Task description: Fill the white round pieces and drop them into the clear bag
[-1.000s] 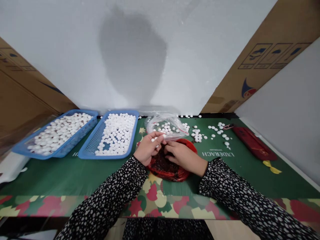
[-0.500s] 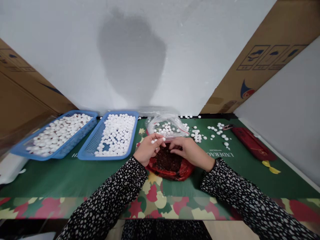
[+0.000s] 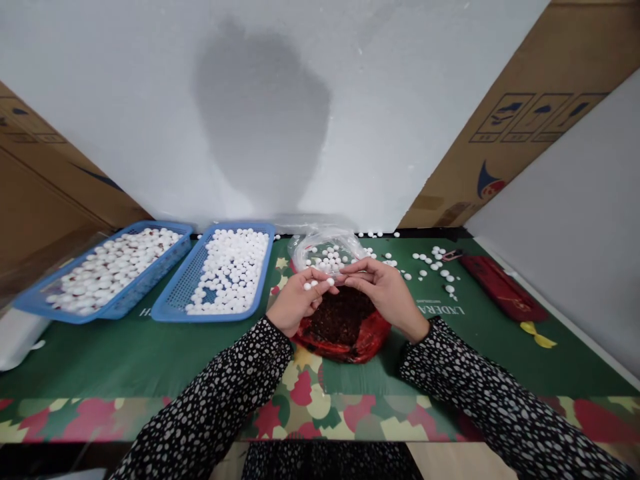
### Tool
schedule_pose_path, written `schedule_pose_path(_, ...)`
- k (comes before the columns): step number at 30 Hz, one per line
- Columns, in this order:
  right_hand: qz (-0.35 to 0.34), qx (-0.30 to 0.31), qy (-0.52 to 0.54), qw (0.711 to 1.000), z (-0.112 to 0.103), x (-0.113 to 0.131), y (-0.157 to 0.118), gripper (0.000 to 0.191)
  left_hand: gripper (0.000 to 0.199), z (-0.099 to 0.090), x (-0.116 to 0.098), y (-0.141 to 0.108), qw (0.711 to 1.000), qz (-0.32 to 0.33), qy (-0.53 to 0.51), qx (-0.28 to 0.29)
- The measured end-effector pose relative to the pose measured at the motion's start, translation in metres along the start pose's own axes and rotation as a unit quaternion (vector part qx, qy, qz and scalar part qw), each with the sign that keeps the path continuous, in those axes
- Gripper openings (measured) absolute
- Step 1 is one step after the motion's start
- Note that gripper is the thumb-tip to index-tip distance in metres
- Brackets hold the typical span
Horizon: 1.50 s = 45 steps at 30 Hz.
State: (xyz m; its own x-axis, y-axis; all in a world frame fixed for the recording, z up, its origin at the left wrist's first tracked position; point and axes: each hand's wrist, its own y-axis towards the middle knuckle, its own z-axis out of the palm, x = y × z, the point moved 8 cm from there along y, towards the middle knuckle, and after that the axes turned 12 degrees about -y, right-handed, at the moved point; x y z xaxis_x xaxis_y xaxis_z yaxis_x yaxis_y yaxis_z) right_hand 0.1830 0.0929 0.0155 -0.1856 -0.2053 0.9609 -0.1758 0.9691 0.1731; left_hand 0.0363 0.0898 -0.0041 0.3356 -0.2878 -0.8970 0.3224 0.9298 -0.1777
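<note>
My left hand (image 3: 297, 301) is closed, with several small white balls (image 3: 314, 284) held along its thumb and fingers. Opposite it, my right hand (image 3: 384, 287) has its thumb and fingers pinched together near the left fingertips; what it holds, if anything, is too small to make out. Under both hands lies an open red plastic bag (image 3: 371, 339) of dark brown crumbly material (image 3: 337, 319). Just behind the hands, a clear plastic bag (image 3: 306, 245) contains more white balls, its near edge partly covered by my fingers.
To the left are two blue baskets, one (image 3: 159, 308) nearer and one (image 3: 116, 308) farther, both holding white balls. Loose white balls (image 3: 423, 258) lie scattered right of the clear bag. A dark red pouch (image 3: 500, 287) and a yellow ribbon (image 3: 537, 335) rest farther right. Cardboard and a pale wall enclose the table.
My right hand has lifted from the brown material up and forward to the left fingertips. The left hand still holds the white balls in nearly the same place.
</note>
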Motion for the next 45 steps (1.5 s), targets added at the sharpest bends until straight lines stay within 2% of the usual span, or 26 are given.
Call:
schedule_pose_path(5,-0.011,-0.023,-0.013,1.000,0.000,0.008,-0.003,0.016,0.035,0.001,0.001,0.000,1.000,0.005,-0.024,0.008)
schedule_pose_path(13,-0.046,-0.019,0.000,0.999,0.006,0.015,-0.006,0.011,0.036,0.004,0.004,0.000,0.997,-0.012,-0.065,0.035)
schedule_pose_path(18,-0.040,0.017,0.028,0.999,0.014,0.016,-0.008,0.010,0.038,0.005,0.006,0.000,0.994,-0.032,-0.094,0.038)
schedule_pose_path(23,-0.052,-0.010,0.036,0.998,0.010,0.017,-0.008,0.011,0.036,0.006,0.006,-0.001,0.993,-0.035,-0.107,0.034)
schedule_pose_path(26,-0.062,-0.017,-0.006,0.998,0.009,0.018,-0.009,0.007,0.035,0.007,0.005,-0.001,0.992,-0.034,-0.115,0.038)
schedule_pose_path(30,-0.136,-0.051,-0.105,0.984,0.008,0.028,-0.013,0.003,0.033,0.008,0.006,-0.002,0.991,-0.029,-0.123,0.053)
schedule_pose_path(32,-0.160,-0.057,-0.117,0.979,0.010,0.031,-0.014,0.004,0.033,0.009,0.006,-0.002,0.991,-0.027,-0.120,0.057)
schedule_pose_path(45,-0.185,-0.080,-0.153,0.967,0.013,0.034,-0.017,0.006,0.033,0.010,0.004,-0.004,0.997,-0.006,-0.067,0.047)
